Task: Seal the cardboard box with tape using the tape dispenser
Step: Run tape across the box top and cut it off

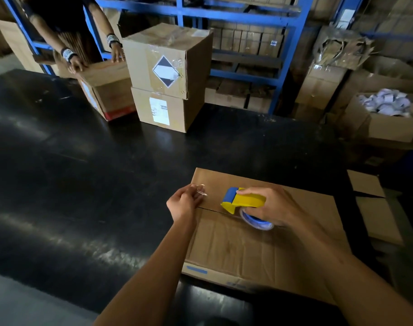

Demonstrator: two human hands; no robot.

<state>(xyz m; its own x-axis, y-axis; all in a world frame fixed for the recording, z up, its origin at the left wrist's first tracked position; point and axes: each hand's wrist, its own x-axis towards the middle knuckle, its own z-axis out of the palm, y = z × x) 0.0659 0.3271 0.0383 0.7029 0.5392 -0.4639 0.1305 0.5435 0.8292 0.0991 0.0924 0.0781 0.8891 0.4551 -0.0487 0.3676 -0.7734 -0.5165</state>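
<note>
A brown cardboard box (pixel 255 250) lies in front of me on the black table, its top flaps closed along a middle seam. My right hand (pixel 269 205) grips a yellow and blue tape dispenser (pixel 242 201) held over the seam, with its clear tape roll (pixel 256 221) underneath. My left hand (pixel 185 203) hovers at the box's left edge and pinches the loose end of clear tape (pixel 200 189) between its fingers.
Two stacked cardboard boxes (pixel 168 76) stand at the far side of the black table (pixel 71 184). Another person's hands (pixel 95 60) rest on a smaller box (pixel 106 90) at the far left. Blue shelving (pixel 248 24) and more boxes (pixel 384 118) fill the background and right.
</note>
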